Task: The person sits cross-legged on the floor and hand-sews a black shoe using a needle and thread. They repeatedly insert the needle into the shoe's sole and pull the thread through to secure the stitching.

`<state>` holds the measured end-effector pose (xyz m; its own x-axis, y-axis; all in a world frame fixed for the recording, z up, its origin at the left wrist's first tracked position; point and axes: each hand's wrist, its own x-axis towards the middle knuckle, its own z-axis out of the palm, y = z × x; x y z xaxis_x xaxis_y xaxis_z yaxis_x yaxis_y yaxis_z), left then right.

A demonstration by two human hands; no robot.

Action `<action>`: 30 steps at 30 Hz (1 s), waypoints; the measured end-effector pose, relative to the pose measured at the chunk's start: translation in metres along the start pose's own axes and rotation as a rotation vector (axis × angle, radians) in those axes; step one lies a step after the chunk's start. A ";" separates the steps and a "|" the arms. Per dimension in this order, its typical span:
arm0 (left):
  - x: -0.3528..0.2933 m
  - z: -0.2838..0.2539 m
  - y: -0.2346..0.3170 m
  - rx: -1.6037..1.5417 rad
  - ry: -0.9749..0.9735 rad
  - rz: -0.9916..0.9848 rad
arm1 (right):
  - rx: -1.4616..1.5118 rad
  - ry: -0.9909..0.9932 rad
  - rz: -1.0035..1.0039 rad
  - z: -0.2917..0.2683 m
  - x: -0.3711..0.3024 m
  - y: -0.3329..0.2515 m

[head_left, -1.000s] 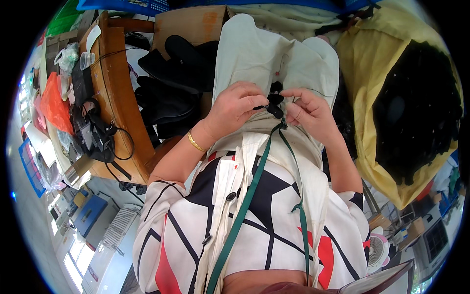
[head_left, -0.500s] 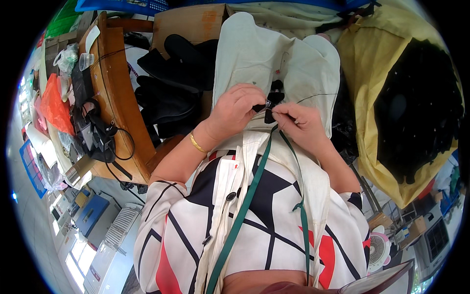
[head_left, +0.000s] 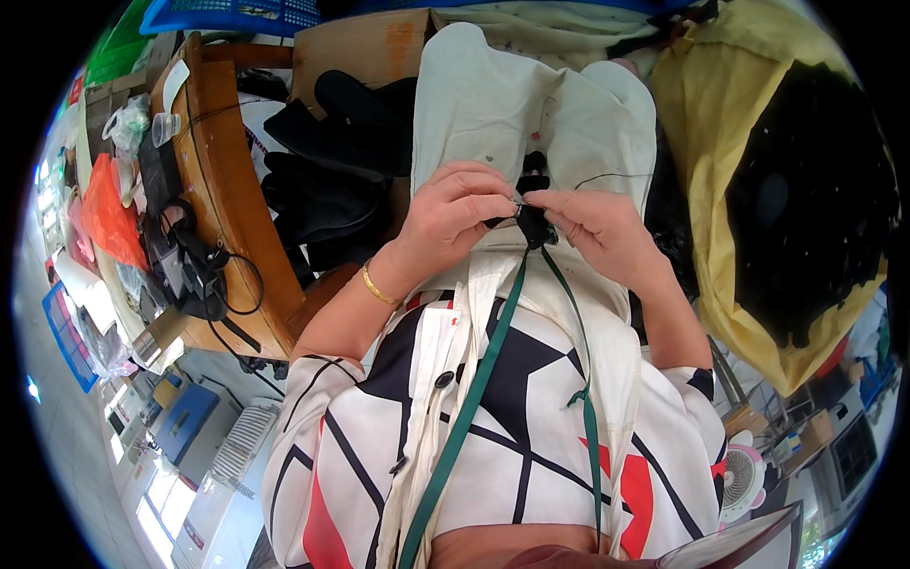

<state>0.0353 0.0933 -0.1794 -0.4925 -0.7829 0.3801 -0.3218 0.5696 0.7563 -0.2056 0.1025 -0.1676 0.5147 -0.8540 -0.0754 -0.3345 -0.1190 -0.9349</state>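
Over my lap, covered by a cream apron, my two hands meet at the fingertips. My left hand is closed in a pinch on a small black piece with a shiny metal part. From the other side, the thumb and forefinger of my right hand close on the same metal part. Just below the fingertips hangs a black piece, by the lower end of a green ribbon that loops down my front. More small black pieces lie in the apron's fold. Fingers partly hide the held piece.
On the left stands a wooden table with bags and a cable. Black padded items lie beside my lap near a cardboard box. To the right, a yellow sack holds many black pieces. A thin dark wire or thread crosses the apron.
My right hand has risen slightly, its fingers now straighter and meeting my left fingertips at the metal part. The black piece below shows more fully. My left hand stays nearly in place.
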 end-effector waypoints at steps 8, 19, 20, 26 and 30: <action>-0.002 -0.002 -0.002 -0.054 -0.007 -0.048 | 0.143 -0.003 0.188 -0.007 -0.003 -0.013; 0.000 -0.002 -0.001 -0.111 -0.013 -0.055 | 0.367 -0.029 0.285 -0.002 -0.006 -0.007; 0.000 -0.002 -0.001 -0.110 -0.012 -0.055 | 0.374 -0.038 0.299 -0.002 -0.007 -0.006; -0.003 0.000 -0.002 -0.120 -0.003 -0.050 | 0.503 -0.070 0.308 0.000 -0.006 -0.004; -0.002 0.000 0.006 -0.233 -0.028 -0.209 | 0.703 -0.081 0.353 0.012 -0.010 0.007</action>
<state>0.0342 0.0981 -0.1755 -0.4584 -0.8681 0.1906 -0.2261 0.3213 0.9196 -0.2040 0.1166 -0.1775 0.5363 -0.7386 -0.4086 0.0748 0.5238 -0.8486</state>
